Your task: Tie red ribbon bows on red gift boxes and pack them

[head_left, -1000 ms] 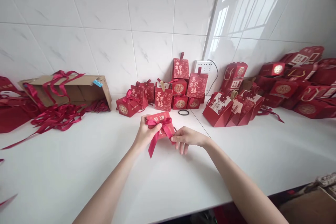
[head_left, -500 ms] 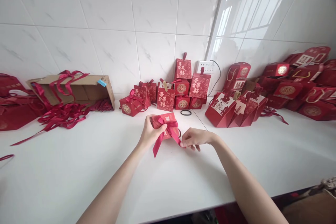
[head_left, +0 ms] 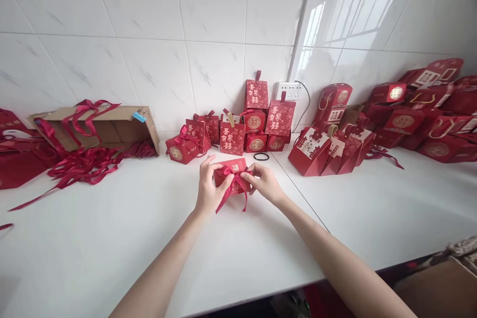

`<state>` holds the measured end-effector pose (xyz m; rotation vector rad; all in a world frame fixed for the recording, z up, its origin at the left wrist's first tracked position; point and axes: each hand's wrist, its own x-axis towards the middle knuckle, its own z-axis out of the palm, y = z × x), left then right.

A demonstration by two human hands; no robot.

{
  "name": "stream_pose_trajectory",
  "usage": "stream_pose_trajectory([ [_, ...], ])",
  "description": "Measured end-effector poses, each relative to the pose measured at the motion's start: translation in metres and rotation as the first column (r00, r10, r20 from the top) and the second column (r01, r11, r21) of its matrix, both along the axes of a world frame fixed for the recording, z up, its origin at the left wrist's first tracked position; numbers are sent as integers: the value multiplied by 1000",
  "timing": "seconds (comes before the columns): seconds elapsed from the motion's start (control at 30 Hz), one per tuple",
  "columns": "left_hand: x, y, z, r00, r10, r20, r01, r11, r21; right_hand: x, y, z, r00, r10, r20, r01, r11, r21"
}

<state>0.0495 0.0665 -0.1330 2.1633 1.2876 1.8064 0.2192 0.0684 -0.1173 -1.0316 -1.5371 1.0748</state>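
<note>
Toward the table's (head_left: pixel 175 263) back edge, well behind its front edge: a red box (head_left: pixel 241 163) with a bow (head_left: pixel 236 179).
The left hand (head_left: pixel 209 190) grasps box and bow; the right hand (head_left: pixel 267 182) pinches the bow between thumb and finger. Probably light, easily dented card with soft, slippery satin: best held by its sides. Two ribbon tails (head_left: pixel 223 201) droop frontward; pale characters (head_left: pixel 235 168) show behind.

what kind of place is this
Probably a small gift-packing or craft workspace: many red gift boxes crowd a white table set against a tiled wall, and loose red ribbon lies heaped in front of a cardboard box.
</note>
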Motion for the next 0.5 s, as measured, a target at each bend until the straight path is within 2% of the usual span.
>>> stream_pose_trajectory([
  [0.1, 1, -1, -1, 1000, 16, 9, -16, 1000, 1, 1, 0, 2, 1000, -21, -4, 21, 1000, -7],
  [0.2, 1, -5, -2, 993, 101, 55, -101, 995, 7, -1, -1, 2, 999, -43, -16, 43, 999, -9],
  [0.27, 1, -9, -3, 987, 126, 100, -121, 991, -55, -3, -1, 1, 998, -59, -19, 59, 998, -8],
  [0.33, 1, -13, -3, 978, 110, 175, -79, 982, -173, -4, -1, -1, 998, -59, -18, 59, 998, 4],
  [0.43, 1, -16, 2, 947, 90, 309, 29, 933, -360, -4, -1, -2, 999, -41, -27, 41, 999, 10],
  [0.5, 2, -16, 6, 920, 88, 381, 89, 902, -423, -4, -1, -1, 998, -35, -45, 35, 999, -7],
])
